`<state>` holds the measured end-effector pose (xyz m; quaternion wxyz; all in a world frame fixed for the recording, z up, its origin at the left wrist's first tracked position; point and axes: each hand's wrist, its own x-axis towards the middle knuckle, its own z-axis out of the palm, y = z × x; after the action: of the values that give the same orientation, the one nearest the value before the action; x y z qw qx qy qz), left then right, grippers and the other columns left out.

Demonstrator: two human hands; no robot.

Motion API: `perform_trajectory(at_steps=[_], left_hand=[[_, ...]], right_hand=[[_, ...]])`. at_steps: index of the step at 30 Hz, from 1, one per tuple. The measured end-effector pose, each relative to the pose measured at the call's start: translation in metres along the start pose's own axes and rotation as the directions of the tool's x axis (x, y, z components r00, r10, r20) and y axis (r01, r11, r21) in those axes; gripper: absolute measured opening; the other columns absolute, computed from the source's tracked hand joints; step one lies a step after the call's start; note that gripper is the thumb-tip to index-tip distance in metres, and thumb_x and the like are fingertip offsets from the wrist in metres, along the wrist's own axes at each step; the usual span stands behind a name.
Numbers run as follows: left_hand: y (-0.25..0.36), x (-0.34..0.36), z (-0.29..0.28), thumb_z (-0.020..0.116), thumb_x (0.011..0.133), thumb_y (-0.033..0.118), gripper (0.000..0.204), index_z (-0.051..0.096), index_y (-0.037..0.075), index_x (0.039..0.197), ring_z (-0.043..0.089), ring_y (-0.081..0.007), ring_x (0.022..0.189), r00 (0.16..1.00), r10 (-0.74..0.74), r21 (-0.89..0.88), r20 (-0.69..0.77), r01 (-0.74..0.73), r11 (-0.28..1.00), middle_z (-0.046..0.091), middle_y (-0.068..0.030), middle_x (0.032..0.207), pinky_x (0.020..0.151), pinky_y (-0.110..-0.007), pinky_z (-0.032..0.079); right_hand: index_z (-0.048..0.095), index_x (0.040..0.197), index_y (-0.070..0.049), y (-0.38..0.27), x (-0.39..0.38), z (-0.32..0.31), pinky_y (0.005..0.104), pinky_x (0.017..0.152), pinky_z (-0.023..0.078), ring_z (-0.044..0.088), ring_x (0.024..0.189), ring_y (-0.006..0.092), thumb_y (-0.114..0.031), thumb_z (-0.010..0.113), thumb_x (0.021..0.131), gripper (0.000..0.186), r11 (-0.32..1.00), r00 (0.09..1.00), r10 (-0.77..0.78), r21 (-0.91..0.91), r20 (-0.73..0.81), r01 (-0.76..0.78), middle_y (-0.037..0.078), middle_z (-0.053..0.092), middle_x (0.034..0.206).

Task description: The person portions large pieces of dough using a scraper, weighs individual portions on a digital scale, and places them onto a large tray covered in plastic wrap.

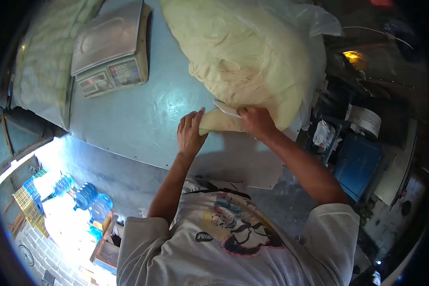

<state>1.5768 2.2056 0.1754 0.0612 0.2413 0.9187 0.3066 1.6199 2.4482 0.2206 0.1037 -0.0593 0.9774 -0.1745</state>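
A big mass of pale yellow dough (243,62) lies on the grey-blue tabletop (167,105), partly under clear plastic (319,24). My left hand (189,131) holds the left end of a long flap of dough at the front of the mass, fingers curled on it. My right hand (256,121) grips a white flat scraper (224,107), whose blade lies along the upper side of that flap, between it and the main mass.
A metal-topped scale (109,47) stands at the table's back left beside a plastic-covered pale bundle (43,71). Blue water jugs (85,195) and yellow crates (26,209) are on the lower left. A blue box (355,164) and dark clutter are at the right.
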Motion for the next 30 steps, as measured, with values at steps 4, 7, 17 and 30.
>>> perform_trajectory(at_steps=[4,7,17,30], left_hand=[[0.004,0.006,-0.001,0.082,0.063,0.007,0.067,0.058,0.01,0.125,0.063,-0.0308,0.099,0.986,-0.135,-0.184,0.097,0.151,0.971,0.065,-0.0124,0.107,0.089,-0.042,0.05],[-0.001,0.004,-0.006,0.081,0.06,0.013,0.055,0.064,0.006,0.113,0.066,-0.0298,0.096,0.861,-0.322,-0.546,0.394,0.501,0.672,0.067,-0.0133,0.101,0.086,-0.04,0.051],[-0.041,-0.04,-0.077,0.08,0.063,0.014,0.058,0.055,0.012,0.115,0.053,-0.0328,0.112,0.98,0.107,0.131,0.166,-0.13,0.983,0.057,-0.0102,0.112,0.09,-0.042,0.048],[-0.115,0.024,-0.087,0.089,0.054,0.031,0.08,0.051,0.0,0.118,0.064,-0.0391,0.098,0.811,-0.163,-0.167,0.562,0.305,0.938,0.066,-0.022,0.103,0.088,-0.044,0.051]], right_hand=[[0.064,0.089,-0.004,0.008,0.029,0.011,0.0441,0.061,0.054,0.067,0.069,0.0329,-0.016,0.06,0.082,0.014,0.999,0.999,-0.047,-0.003,0.017,0.047,0.016,0.065,0.074],[0.066,0.089,-0.004,0.009,0.045,0.009,0.0447,0.064,0.054,0.068,0.069,0.0328,-0.019,0.06,0.084,0.017,0.999,0.998,0.01,0.044,0.06,-0.013,0.017,0.067,0.076],[0.061,0.101,0.0,-0.138,0.034,-0.055,0.048,0.066,0.051,0.066,0.074,0.0375,-0.015,0.063,0.085,0.022,0.899,0.931,0.238,0.426,-0.277,-0.103,0.02,0.066,0.078],[0.057,0.112,0.003,-0.171,0.06,0.1,0.0465,0.076,0.052,0.066,0.088,0.041,-0.009,0.063,0.082,0.033,0.729,0.831,0.518,0.613,-0.202,-0.305,0.024,0.067,0.099]])
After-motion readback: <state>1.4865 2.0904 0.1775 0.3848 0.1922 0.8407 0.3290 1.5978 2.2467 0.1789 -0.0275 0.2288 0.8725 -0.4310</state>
